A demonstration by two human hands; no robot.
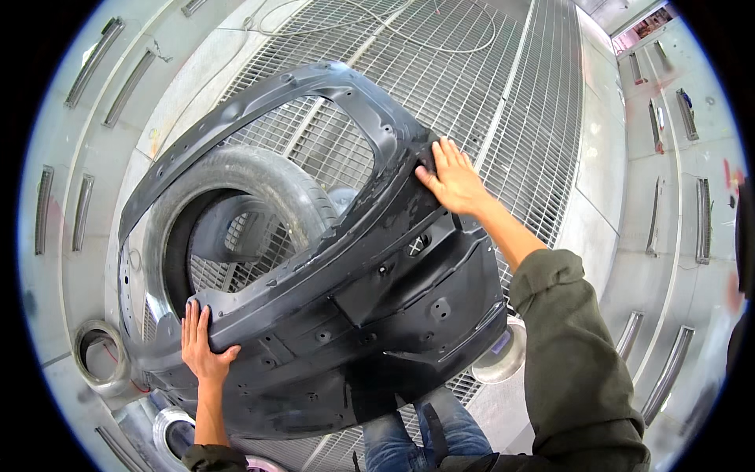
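A large black car tailgate panel (377,291) with an open window frame leans in front of me, its broad lower part toward my legs. My left hand (206,346) lies on the panel near the lower left corner of the window opening, fingers stretched out and thumb apart. At the upper right, my right hand (454,177) rests flat on the panel's edge beside the window frame, fingers extended. Through the opening shows a worn grey tire (244,169) lying beneath the panel; part of it is hidden. Neither hand wraps round anything.
Metal floor grating (440,75) stretches under and beyond the panel. A thin hose or cable (314,33) loops across it at the far side. Round tape-like rings (98,358) lie at the left, and a pale round container (503,354) stands by the panel's right edge. Slotted walls (668,236) rise on both sides.
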